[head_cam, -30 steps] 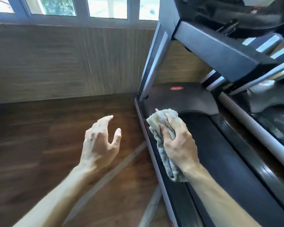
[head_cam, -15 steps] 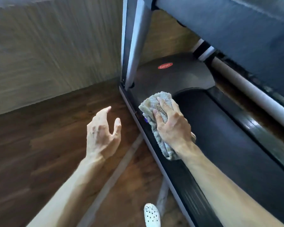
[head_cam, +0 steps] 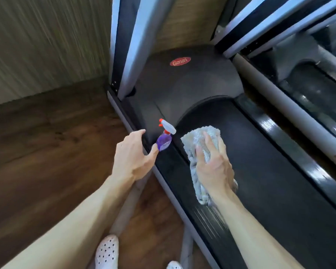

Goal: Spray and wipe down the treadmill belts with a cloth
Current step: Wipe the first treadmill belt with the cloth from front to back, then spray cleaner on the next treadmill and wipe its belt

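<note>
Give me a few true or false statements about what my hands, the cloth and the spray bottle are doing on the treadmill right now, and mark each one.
1. The right hand presses a cloth onto the treadmill belt. True.
2. The spray bottle lies on the wooden floor. False: it is on the treadmill's left side rail.
3. The left hand has a full grip round the bottle. False: its fingers are spread, only the thumb tip by the bottle.
4. The bottle is purple with a white and red sprayer. True.
5. The cloth is bright blue. False: it is pale grey.
</note>
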{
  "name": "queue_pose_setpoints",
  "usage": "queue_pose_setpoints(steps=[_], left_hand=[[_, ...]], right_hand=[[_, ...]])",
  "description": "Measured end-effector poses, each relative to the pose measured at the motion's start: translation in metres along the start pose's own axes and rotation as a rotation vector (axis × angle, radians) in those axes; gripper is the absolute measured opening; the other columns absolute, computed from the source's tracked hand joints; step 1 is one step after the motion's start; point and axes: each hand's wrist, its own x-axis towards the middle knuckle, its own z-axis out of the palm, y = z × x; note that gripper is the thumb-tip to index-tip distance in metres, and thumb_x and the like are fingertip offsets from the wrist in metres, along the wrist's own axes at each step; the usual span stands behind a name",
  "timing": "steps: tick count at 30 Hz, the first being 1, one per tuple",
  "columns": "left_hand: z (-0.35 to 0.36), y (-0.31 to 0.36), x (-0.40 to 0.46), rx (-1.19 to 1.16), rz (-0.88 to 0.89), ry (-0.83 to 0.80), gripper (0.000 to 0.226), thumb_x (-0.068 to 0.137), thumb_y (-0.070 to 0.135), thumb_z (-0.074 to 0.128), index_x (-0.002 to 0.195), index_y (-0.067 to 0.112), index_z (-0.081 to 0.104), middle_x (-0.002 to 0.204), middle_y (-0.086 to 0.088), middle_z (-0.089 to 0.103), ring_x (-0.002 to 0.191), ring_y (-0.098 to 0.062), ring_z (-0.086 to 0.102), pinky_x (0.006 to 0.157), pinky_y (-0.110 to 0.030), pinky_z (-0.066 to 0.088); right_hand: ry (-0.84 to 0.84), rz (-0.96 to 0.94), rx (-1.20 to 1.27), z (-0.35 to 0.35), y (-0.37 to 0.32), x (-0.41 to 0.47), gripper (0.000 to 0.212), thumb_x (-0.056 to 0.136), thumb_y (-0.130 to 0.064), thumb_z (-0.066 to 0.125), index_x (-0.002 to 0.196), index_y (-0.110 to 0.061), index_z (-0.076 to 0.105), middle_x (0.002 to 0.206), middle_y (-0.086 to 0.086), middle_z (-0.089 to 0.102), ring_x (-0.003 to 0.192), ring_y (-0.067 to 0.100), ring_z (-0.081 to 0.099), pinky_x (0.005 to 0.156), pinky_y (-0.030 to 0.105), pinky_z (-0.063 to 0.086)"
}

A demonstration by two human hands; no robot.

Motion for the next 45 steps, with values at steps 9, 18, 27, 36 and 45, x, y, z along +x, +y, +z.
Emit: queue_pose_setpoints(steps=[9, 18, 27, 36, 45], left_hand=[[0.144, -0.093, 0.11, -0.025, -0.026, -0.062, 0.076, 0.091, 0.045, 0.063, 0.154, 0.014, 0.034, 0.154, -0.005, 0.043, 0.14, -0.024, 0.041, 0.115, -0.045, 0.035], [0.245, -0.106, 0.165, -0.196, -0.017, -0.093, 0.114, 0.072, 0.053, 0.085, 0.159, 0.022, 0.018, 0.158, 0.0, 0.037, 0.143, -0.02, 0.039, 0.115, -0.047, 0.037], [0.275, -0.06, 0.189, -0.393, -0.15, 0.101, 0.059, 0.087, 0.036, 0.077, 0.132, 0.012, 0.046, 0.117, -0.002, 0.045, 0.098, -0.02, 0.057, 0.082, -0.035, 0.049], [0.175, -0.066, 0.15, -0.619, 0.226, 0.141, 0.037, 0.096, 0.032, 0.066, 0.123, 0.012, 0.051, 0.102, -0.009, 0.056, 0.081, -0.018, 0.055, 0.071, -0.027, 0.045], [-0.011, -0.013, 0.095, -0.706, 0.356, 0.163, 0.024, 0.098, 0.034, 0.065, 0.082, 0.019, 0.056, 0.07, 0.011, 0.054, 0.063, -0.009, 0.05, 0.063, -0.023, 0.039]], right_hand=[[0.106, 0.045, 0.021, 0.147, 0.049, 0.084, 0.052, 0.105, -0.052, 0.043, 0.156, -0.047, 0.035, 0.17, -0.012, 0.016, 0.134, 0.029, 0.052, 0.092, 0.045, 0.049], [0.142, 0.041, 0.03, 0.189, 0.089, 0.121, 0.051, 0.106, -0.052, 0.043, 0.156, -0.049, 0.034, 0.17, -0.011, 0.016, 0.14, 0.026, 0.046, 0.094, 0.046, 0.049], [0.146, -0.013, 0.037, 0.179, 0.09, 0.135, 0.05, 0.106, -0.051, 0.044, 0.155, -0.049, 0.035, 0.17, -0.008, 0.019, 0.142, 0.023, 0.044, 0.097, 0.044, 0.048], [0.147, -0.132, 0.117, 0.148, 0.037, 0.107, 0.049, 0.105, -0.05, 0.048, 0.153, -0.047, 0.041, 0.168, -0.006, 0.025, 0.145, 0.015, 0.039, 0.101, 0.036, 0.046], [0.287, -0.182, 0.197, 0.053, -0.083, 0.035, 0.05, 0.103, -0.052, 0.05, 0.152, -0.048, 0.042, 0.168, -0.008, 0.026, 0.146, 0.015, 0.041, 0.103, 0.032, 0.047]])
